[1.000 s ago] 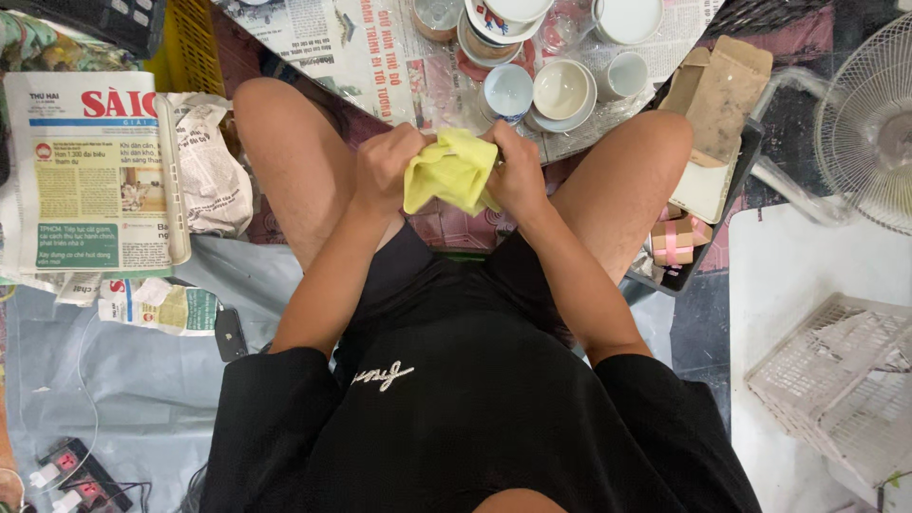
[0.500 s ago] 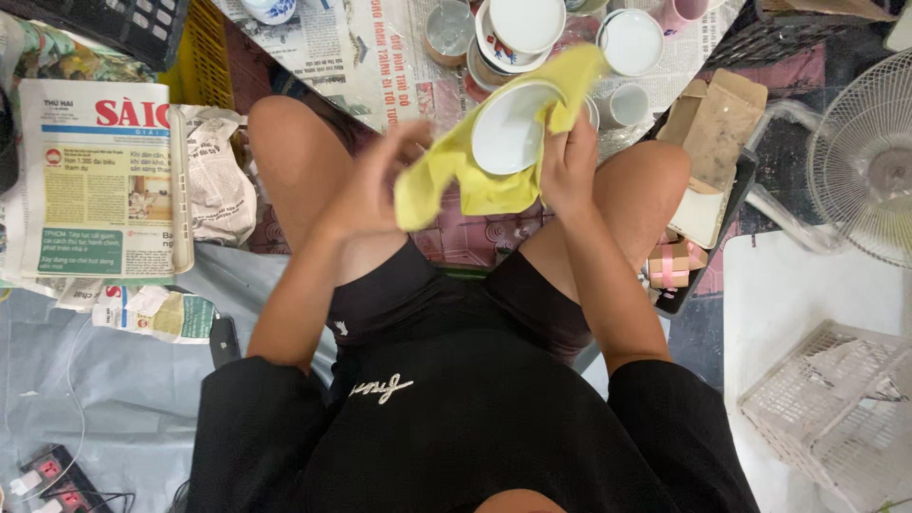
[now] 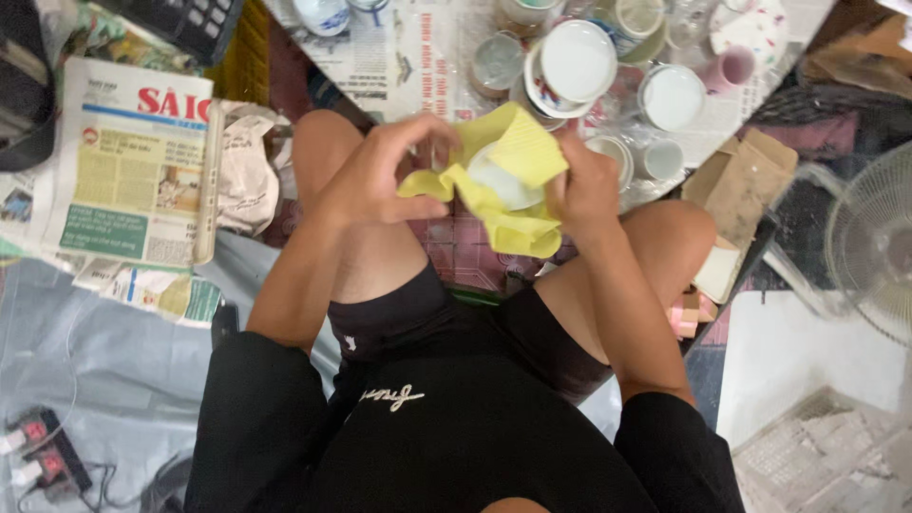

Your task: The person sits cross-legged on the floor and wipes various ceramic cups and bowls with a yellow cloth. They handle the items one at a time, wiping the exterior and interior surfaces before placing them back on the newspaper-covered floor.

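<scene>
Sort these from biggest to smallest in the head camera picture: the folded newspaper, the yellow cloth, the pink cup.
1. Newspaper, clearly the largest.
2. Yellow cloth, bunched in both hands and nearer the camera, so it may look bigger than it is.
3. Pink cup, the smallest.

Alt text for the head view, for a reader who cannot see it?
Seen from above, a seated person's left hand and right hand hold a yellow cloth wrapped around a small white dish over their knees. Beyond the knees, cups and bowls stand on newspaper; a folded newspaper lies to the left.
</scene>
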`<state>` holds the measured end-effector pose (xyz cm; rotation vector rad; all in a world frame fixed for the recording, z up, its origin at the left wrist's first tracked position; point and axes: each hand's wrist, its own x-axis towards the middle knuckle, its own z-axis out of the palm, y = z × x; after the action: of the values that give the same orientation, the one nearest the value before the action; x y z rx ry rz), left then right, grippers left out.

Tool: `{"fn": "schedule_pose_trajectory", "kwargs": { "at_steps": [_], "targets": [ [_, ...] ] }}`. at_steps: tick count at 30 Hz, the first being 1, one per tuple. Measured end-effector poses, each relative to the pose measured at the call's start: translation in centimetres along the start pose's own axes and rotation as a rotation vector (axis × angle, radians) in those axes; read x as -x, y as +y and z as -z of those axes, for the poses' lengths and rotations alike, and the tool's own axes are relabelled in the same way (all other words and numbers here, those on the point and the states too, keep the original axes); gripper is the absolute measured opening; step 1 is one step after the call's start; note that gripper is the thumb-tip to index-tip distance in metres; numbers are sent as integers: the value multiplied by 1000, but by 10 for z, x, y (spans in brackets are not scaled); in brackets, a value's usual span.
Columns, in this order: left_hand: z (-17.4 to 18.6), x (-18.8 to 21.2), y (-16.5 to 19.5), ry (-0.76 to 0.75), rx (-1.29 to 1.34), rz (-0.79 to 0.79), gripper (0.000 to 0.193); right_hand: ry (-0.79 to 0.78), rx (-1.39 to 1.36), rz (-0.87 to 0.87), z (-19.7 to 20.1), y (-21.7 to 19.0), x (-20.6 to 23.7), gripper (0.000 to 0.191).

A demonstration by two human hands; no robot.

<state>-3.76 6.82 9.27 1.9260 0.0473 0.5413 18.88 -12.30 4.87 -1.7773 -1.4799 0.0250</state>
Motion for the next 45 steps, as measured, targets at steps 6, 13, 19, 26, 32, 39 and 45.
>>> {"fn": "schedule_pose_trajectory", "kwargs": {
  "at_steps": [6, 13, 19, 26, 32, 39, 45],
  "targets": [
    [-5, 7, -12, 84, -64, 12, 35, -61, 45, 36, -3, -3, -18, 10],
    [-13, 17, -64, 74, -218, 216, 29, -66, -162, -45, -13, -12, -31, 6],
    [55, 38, -128, 390, 138, 507, 23, -116, -266, -267, -8, 7, -4, 15],
    [130, 21, -205, 649, 97, 524, 32, -367, -333, -111, -27, 31, 31, 9],
    [126, 9, -220, 658, 99, 664, 33, -418, -375, -234, -30, 30, 35, 9],
    [134, 12, -213, 503, -563, 623, 46, -378, -393, -132, -26, 21, 31, 14],
    [129, -16, -174, 568, -706, 334, 27, -429, -422, -128, -23, 19, 27, 19]
  ]
}}
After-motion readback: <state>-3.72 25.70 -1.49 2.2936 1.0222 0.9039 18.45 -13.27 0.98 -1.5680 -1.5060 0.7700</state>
